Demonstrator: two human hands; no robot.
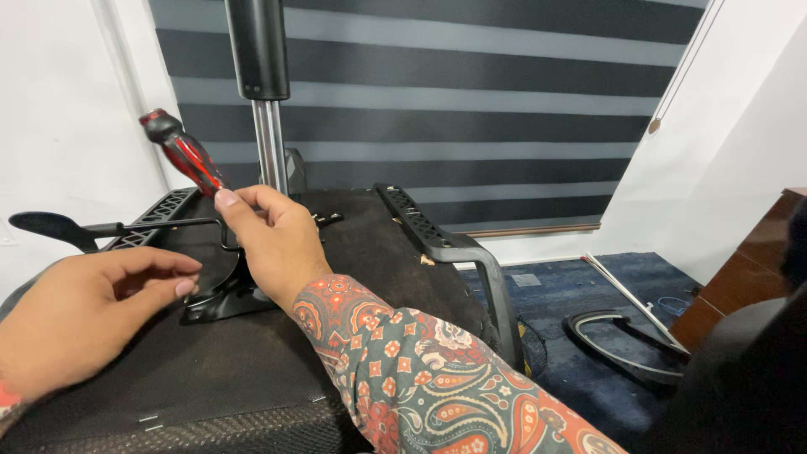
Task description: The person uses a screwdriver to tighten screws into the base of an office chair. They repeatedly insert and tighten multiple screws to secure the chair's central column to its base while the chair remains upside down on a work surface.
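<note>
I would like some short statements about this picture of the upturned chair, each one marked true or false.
1. The right hand holds a screwdriver with a red and black handle. True.
2. The left hand grips the screwdriver too. False: it is beside the metal plate, fingers pinched, apart from the tool.
3. The gas cylinder stands upright from the seat underside. True.
4. The window blind is plain white. False: it has dark and grey stripes.
5. The right sleeve is patterned. True.

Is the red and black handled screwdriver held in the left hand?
No, the right hand grips the red and black handled screwdriver; the left hand is empty.
</note>
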